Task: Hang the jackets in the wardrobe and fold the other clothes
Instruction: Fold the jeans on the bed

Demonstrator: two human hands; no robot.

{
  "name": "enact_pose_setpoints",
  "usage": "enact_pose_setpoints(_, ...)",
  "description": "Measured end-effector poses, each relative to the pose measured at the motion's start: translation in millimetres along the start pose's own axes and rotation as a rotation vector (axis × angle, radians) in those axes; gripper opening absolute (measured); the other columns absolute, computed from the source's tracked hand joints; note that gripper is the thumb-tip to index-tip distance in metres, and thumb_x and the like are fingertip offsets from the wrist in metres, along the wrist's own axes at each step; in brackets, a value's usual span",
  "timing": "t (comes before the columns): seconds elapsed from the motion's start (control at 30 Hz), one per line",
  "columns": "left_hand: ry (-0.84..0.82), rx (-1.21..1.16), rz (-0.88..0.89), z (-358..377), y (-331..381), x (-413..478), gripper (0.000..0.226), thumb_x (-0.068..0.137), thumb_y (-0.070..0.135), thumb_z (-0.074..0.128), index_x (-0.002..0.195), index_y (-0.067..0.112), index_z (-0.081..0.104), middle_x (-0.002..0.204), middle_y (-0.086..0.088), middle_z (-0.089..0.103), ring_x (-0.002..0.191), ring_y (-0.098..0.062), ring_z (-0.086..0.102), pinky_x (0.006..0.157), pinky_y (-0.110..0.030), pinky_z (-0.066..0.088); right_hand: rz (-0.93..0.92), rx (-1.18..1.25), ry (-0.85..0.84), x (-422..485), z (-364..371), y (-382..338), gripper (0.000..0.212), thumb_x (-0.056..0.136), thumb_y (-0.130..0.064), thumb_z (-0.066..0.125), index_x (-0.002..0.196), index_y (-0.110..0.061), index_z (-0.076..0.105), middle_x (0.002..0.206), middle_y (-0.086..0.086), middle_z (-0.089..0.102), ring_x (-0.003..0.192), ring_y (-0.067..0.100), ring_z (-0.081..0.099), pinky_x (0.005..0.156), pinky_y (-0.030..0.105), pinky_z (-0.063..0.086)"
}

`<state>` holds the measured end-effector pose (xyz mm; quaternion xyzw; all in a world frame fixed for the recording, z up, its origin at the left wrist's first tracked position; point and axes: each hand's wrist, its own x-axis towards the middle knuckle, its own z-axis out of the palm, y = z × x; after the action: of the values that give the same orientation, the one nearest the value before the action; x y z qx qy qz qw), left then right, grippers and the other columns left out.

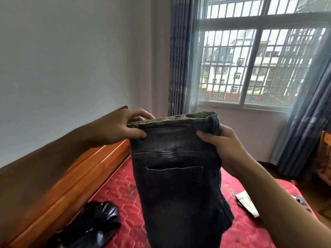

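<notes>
One pair of dark grey jeans, held up by the waistband in mid-air above the bed, back side toward the camera, legs hanging down; the lower legs run off the near edge of the view, so their ends are cut off. One back pocket, stitched flat; whether anything is in it cannot be told. Holding: left hand at the left end of the waistband, its fingers curled and pinching the band, thumb on the near face; right hand at the right end, thumb pressed on the near face, the other digits hidden behind the denim. Beneath: red quilted mattress, much of it covered by the jeans. On it, near left: black glossy garment, crumpled, beside the wooden bed frame; its kind is hard to make out. On it, right: pale garment, partly hidden by the right forearm. Far right: barred window, flanked by grey-blue curtains. Right edge: wooden furniture, cut off.
</notes>
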<state>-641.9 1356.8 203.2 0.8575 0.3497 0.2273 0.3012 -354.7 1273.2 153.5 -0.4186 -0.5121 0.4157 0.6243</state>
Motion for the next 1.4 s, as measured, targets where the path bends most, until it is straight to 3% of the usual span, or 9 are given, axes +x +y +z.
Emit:
enact_pose_setpoints(0.13,0.184,-0.171,0.102,32.4,-12.6,-22.0,0.04,0.09,0.047,0.066,0.129,0.046,0.056,0.111,0.019,0.068,0.103,-0.003,0.066,0.085,-0.022,0.055,0.02,0.045,0.054,-32.6,6.2,-1.9,0.02,0.076,-0.007,0.069,0.091,-0.013,0.082,0.101,0.015,0.078,0.091,0.029,0.076,0.074,0.033,0.06)
enact_pose_setpoints(0.27,0.137,-0.32,0.198,35.1,-11.5,-36.6,0.077,0.073,0.087,0.053,0.136,0.043,0.049,0.101,0.014,0.07,0.094,-0.004,0.069,0.071,-0.019,0.055,0.022,0.034,0.1,-68.8,22.1,-13.1,0.024,0.073,-0.008,0.069,0.092,-0.013,0.082,0.102,0.017,0.077,0.091,0.03,0.076,0.073,0.034,0.061)
enact_pose_setpoints(0.37,-0.025,-0.565,0.247,22.9,-7.6,-38.4,0.078,0.069,0.077,0.068,0.133,0.035,0.055,0.11,0.0,0.074,0.101,-0.018,0.073,0.072,-0.025,0.059,-0.034,0.025,0.139,-87.1,35.9,-26.8,0.025,0.069,-0.011,0.07,0.091,-0.014,0.082,0.101,0.017,0.077,0.09,0.03,0.076,0.071,0.034,0.061)
enact_pose_setpoints(0.5,-0.31,-0.904,0.183,8.7,-20.8,-25.7,0.073,0.066,0.036,0.092,0.131,0.019,0.062,0.125,-0.016,0.067,0.113,-0.03,0.068,0.083,-0.035,0.059,-0.105,-0.036,0.181,-90.2,38.4,-28.4,0.023,0.067,-0.013,0.069,0.084,-0.021,0.083,0.092,0.006,0.079,0.085,0.02,0.076,0.069,0.028,0.06)
enact_pose_setpoints(0.67,-0.177,-0.466,0.086,38.5,-59.8,4.1,0.048,0.084,0.003,0.075,0.128,0.017,0.063,0.114,-0.003,0.075,0.108,-0.014,0.07,0.086,-0.018,0.054,-0.028,-0.435,0.161,-71.9,2.2,21.5,0.031,0.082,0.01,0.071,0.1,-0.015,0.077,0.097,0.002,0.079,0.091,0.014,0.072,0.081,0.028,0.058)
enact_pose_setpoints(0.87,-0.193,0.026,-0.013,129.9,-146.8,39.4,0.037,0.078,0.012,0.086,0.102,0.029,0.065,0.089,0.014,0.069,0.085,-0.001,0.065,0.077,-0.014,0.046,0.213,-0.874,0.066,-45.1,-53.2,151.9,0.032,0.071,-0.034,0.073,0.101,-0.025,0.073,0.091,-0.004,0.07,0.089,0.019,0.066,0.084,0.044,0.053)
enact_pose_setpoints(1.07,-0.199,0.112,-0.256,235.6,-243.3,74.5,0.035,0.074,0.015,0.085,0.095,0.028,0.061,0.09,0.014,0.066,0.084,-0.01,0.062,0.082,-0.038,0.052,0.459,-1.231,-0.032,-21.7,-89.0,279.5,0.034,0.086,-0.045,0.069,0.119,-0.04,0.062,0.101,-0.002,0.074,0.099,0.031,0.068,0.072,0.04,0.052)
enact_pose_setpoints(1.27,-0.07,0.145,-0.39,278.0,-322.2,195.3,0.031,0.075,0.008,0.081,0.101,0.02,0.067,0.1,-0.002,0.071,0.097,-0.026,0.066,0.084,-0.032,0.049,0.636,-0.945,0.078,105.4,-132.3,390.0,0.028,0.074,-0.035,0.059,0.102,-0.031,0.061,0.075,0.004,0.073,0.078,0.035,0.072,0.07,0.048,0.06)
enact_pose_setpoints(1.4,0.129,0.105,-0.492,281.5,-367.8,280.7,0.067,0.087,0.014,0.074,0.148,0.017,0.044,0.146,-0.017,0.048,0.134,-0.031,0.049,0.11,-0.032,0.036,0.537,-0.697,0.268,198.2,-146.1,430.0,0.047,0.089,-0.023,0.066,0.135,-0.026,0.055,0.109,-0.001,0.064,0.102,0.024,0.064,0.096,0.041,0.053)
